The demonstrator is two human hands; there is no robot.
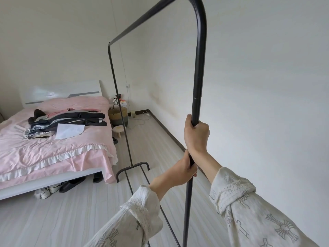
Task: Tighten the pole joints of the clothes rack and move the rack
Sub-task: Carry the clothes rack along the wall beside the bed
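1. We lose the rack [199, 68] at two edges: its top bend runs out past the upper edge, and the near pole and floor rails leave at the bottom, so we cannot see the near foot.
2. The right hand [195, 136] and left hand [179, 172] wrap the near pole and cover the stretch of it under their fingers; any joint there is hidden from us.
3. Both sleeves are cut off by the bottom edge.
4. The bed [53, 150] runs off the left edge.
5. The shoes [58, 188] sit partly under the bed; we cannot count them.
6. The small items on the nightstand [122, 102] are too small for us to tell.
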